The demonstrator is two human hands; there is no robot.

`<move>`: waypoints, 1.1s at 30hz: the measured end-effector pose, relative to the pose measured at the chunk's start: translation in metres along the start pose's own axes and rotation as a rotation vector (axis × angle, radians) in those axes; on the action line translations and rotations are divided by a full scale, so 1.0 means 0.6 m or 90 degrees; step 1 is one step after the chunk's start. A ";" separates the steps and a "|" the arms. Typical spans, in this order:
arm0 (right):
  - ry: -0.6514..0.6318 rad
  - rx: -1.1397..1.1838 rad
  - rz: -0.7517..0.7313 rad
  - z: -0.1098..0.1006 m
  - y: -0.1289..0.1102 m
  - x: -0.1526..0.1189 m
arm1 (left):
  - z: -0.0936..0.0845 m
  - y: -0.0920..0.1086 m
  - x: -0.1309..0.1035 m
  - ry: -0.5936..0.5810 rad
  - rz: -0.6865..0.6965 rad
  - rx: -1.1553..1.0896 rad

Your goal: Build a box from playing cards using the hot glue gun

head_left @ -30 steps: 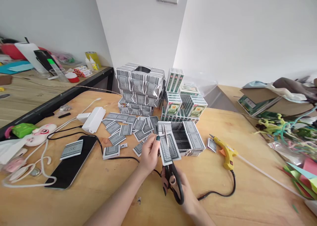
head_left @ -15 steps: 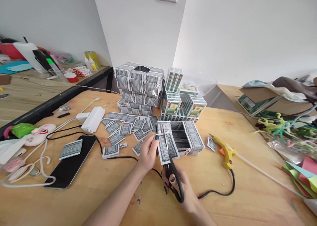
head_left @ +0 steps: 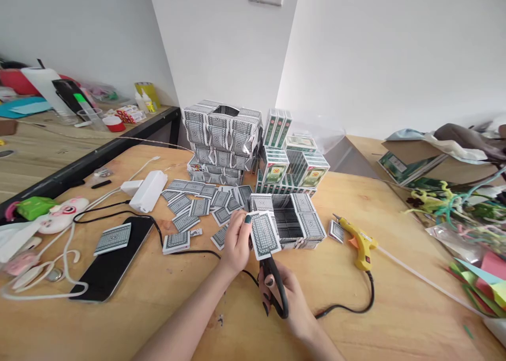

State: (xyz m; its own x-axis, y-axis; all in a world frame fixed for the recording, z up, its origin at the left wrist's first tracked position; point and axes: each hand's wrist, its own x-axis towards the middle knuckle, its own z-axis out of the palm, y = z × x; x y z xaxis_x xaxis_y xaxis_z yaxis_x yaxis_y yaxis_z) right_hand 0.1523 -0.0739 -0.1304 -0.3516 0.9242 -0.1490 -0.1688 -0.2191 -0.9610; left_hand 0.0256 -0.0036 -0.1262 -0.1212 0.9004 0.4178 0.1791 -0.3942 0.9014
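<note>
My left hand (head_left: 237, 241) pinches a grey-patterned playing card (head_left: 264, 235) by its left edge, with the thumb on top. At least one more card edge shows behind it. In my right hand (head_left: 290, 296) are black-handled scissors (head_left: 280, 292), my fingers through the handle loops. Their blades are hidden behind the card, so I cannot tell how far apart they are. Just beyond the card sits an open box covered in playing cards (head_left: 312, 223), with a dark square hollow. Loose playing cards (head_left: 200, 207) lie scattered left of it.
A yellow glue gun (head_left: 361, 245) lies on the right, its black cord trailing towards me. Behind stand a tall card-covered structure (head_left: 221, 139) and stacked green card packs (head_left: 274, 166). A black phone (head_left: 113, 269), a white adapter (head_left: 149, 191) and cables lie left.
The scissor blade that showed across the card's front is now out of sight behind it. The card has turned slightly and shows as one face. My right hand has shifted a little left.
</note>
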 end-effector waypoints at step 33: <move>0.096 -0.677 -0.093 -0.125 -0.050 -0.074 | -0.046 -0.075 0.052 0.191 -0.200 -0.257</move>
State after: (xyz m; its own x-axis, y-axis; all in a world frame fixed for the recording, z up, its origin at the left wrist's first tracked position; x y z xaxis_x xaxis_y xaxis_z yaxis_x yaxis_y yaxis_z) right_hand 0.2423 -0.0849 -0.1122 -0.2631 0.9644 0.0257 0.7110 0.2119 -0.6706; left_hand -0.0130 0.0371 -0.1503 -0.3893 0.9172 0.0850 -0.2889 -0.2092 0.9342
